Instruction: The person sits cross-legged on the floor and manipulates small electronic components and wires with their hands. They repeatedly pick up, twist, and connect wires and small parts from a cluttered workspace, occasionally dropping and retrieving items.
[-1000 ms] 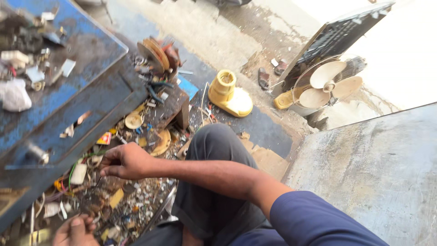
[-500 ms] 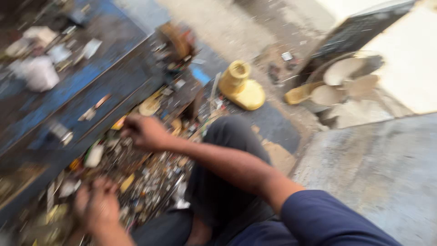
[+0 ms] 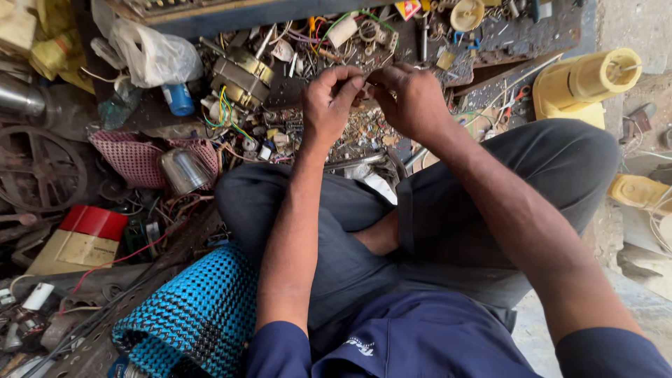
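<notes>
Above the crossed knees, toward twelve o'clock, the left hand and right hand meet, fingertips pinched on a small part between them; it is too small to identify, perhaps a metal fitting. Both hands grasp it over the scrap heap. Best kept low and steady above the lap, so a slip drops it onto the trousers, not among the litter.

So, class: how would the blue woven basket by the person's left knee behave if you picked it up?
The blue woven basket looks like open plastic mesh, so probably light. Its wall bulges, so it may flex. It lies on its side and might roll.
</notes>
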